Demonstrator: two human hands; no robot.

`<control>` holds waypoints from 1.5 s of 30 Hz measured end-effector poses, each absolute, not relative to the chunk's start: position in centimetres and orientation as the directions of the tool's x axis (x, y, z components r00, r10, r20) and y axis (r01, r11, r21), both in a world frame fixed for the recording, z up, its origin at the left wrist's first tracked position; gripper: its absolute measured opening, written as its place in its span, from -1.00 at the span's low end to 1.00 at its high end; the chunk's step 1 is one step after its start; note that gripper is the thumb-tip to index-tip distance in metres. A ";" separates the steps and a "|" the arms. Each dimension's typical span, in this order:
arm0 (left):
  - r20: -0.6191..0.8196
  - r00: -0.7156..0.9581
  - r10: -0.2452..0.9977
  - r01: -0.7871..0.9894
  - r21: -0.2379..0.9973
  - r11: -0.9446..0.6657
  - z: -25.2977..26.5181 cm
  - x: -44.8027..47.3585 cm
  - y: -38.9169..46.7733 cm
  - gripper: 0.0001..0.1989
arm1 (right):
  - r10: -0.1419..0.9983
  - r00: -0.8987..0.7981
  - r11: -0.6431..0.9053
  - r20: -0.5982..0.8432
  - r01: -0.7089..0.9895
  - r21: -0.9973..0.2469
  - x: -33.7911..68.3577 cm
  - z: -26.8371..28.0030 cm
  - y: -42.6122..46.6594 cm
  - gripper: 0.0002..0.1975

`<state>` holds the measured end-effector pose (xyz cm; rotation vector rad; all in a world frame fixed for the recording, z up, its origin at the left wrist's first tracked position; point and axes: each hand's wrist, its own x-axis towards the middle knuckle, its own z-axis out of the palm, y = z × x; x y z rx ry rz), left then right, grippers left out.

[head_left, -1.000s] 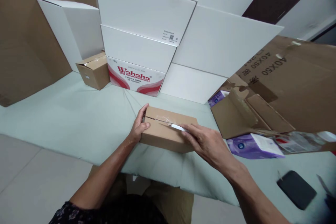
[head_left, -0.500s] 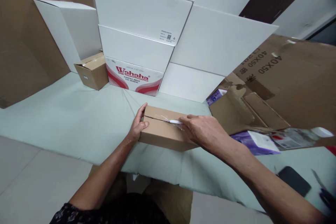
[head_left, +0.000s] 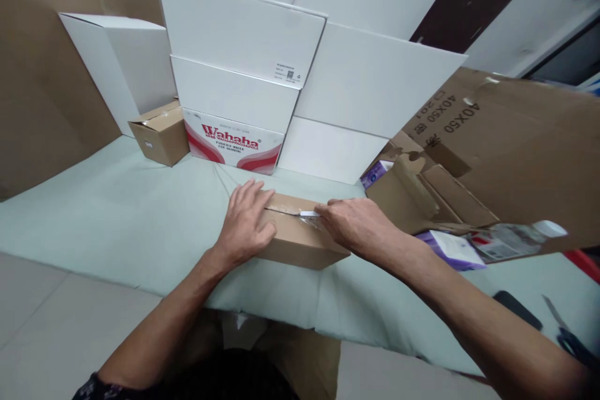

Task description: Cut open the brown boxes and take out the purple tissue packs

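Observation:
A small brown cardboard box (head_left: 304, 247) lies on the cloth-covered table in front of me, with clear tape over its top seam. My left hand (head_left: 246, 219) rests across the box's left end, fingers stretched over the top and thumb apart near the front edge. My right hand (head_left: 351, 222) is closed on a slim white box cutter (head_left: 308, 214), mostly hidden in the fingers. The cutter's tip lies at the seam, beside loose, crinkled tape. To its left, the seam shows as a dark slit.
Behind stand white cartons, one printed Wahaha (head_left: 234, 140), and another small brown box (head_left: 162, 137). At right are large brown cardboard (head_left: 506, 156), a purple-white pack (head_left: 452, 250) and a clear plastic bottle (head_left: 510, 240). Scissors (head_left: 567, 331) lie near a dark flat object (head_left: 518, 309).
My left hand has shifted from gripping the box's left end to lying over its top. The right hand and cutter have moved slightly left in view, and the camera has turned a little.

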<state>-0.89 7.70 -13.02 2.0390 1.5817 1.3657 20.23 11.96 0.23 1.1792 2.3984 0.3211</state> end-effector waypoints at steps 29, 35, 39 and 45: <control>0.431 0.271 0.861 0.743 0.475 -0.472 -12.8 1.5 9.6 -0.57 | 0.758 -0.578 0.652 -0.304 0.652 0.387 21.9 0.5 12.5 -0.66; 0.428 0.253 0.868 0.726 0.509 -0.463 -12.9 1.5 9.6 -0.56 | 0.775 -0.538 0.632 -0.332 0.662 0.402 21.1 1.0 12.3 -0.69; 0.370 0.290 0.883 0.844 0.336 -0.418 -12.4 1.6 9.2 -0.54 | 0.774 -0.537 0.634 -0.337 0.658 0.407 20.7 1.1 12.1 -0.67; 0.300 0.310 0.902 0.906 0.194 -0.376 -11.3 2.0 8.7 -0.53 | 0.757 -0.549 0.653 -0.355 0.657 0.376 21.1 1.3 11.8 -0.66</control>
